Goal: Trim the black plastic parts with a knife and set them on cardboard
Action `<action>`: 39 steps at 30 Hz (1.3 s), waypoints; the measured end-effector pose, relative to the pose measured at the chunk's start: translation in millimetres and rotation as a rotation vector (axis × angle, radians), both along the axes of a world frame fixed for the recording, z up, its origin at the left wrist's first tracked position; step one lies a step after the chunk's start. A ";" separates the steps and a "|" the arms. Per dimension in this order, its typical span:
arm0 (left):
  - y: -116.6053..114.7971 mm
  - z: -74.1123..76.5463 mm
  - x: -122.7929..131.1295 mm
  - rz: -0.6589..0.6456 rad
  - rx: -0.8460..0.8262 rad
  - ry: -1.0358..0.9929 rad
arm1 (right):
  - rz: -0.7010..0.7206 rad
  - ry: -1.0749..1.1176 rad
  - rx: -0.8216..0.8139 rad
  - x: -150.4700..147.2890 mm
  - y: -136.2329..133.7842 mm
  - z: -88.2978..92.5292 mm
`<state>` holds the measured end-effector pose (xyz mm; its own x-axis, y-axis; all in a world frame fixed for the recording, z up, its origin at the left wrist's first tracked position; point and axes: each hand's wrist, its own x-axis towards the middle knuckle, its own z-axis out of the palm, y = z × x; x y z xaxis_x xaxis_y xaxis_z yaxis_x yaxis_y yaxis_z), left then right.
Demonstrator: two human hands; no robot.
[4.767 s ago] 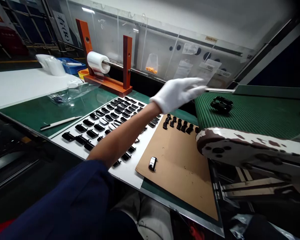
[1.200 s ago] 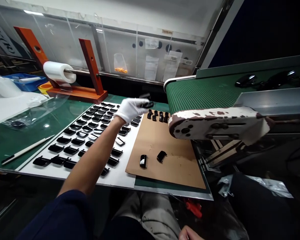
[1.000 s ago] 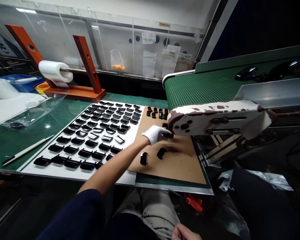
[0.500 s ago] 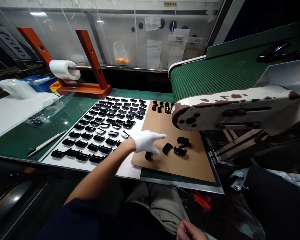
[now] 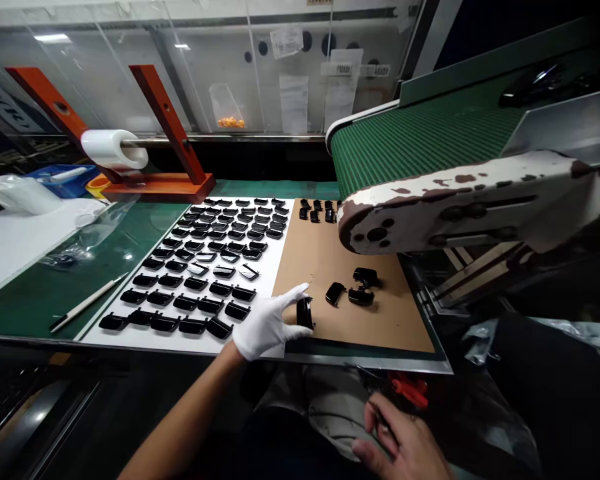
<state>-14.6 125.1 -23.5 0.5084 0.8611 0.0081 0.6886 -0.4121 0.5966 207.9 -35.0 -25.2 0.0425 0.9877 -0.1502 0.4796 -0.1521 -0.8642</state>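
Observation:
My left hand, in a white glove, is at the near left edge of a brown cardboard sheet. Its thumb and forefinger are spread around the two ends of a glossy black plastic part; a firm grip does not show. To the right lie a few similar black parts. Rows of such black parts cover a white sheet on the left. Low in front of my lap, my bare right hand has curled fingers; a dark bit shows between them, too small to name.
A green conveyor with a chipped white frame overhangs the table at right. A red-orange stand carries a plastic film roll at back left. A white-and-black pen lies on the green mat. Something red hangs below the table edge.
My left hand has come back toward me and left, its fingers now around the near black part. My right hand has risen further into view. The camera view has shifted slightly.

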 end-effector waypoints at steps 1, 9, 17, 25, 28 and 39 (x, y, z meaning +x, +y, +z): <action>-14.8 3.5 0.5 -0.010 0.004 -0.097 | 0.067 -0.065 0.069 0.9 7.4 12.7; -93.8 21.4 12.6 -0.035 0.266 -0.488 | 0.332 -0.194 0.316 -11.3 29.2 68.4; -103.8 22.0 10.5 -0.015 0.394 -0.439 | 0.363 -0.179 0.232 -22.6 15.2 67.2; -108.6 17.0 20.4 -0.058 0.318 -0.488 | 0.452 -0.199 0.232 -23.6 14.2 68.6; -105.5 11.2 24.3 -0.066 0.341 -0.532 | 0.436 -0.180 0.174 -22.3 12.5 67.8; -105.8 26.6 27.9 -0.122 0.291 -0.517 | 0.454 -0.666 0.394 -4.6 21.0 81.7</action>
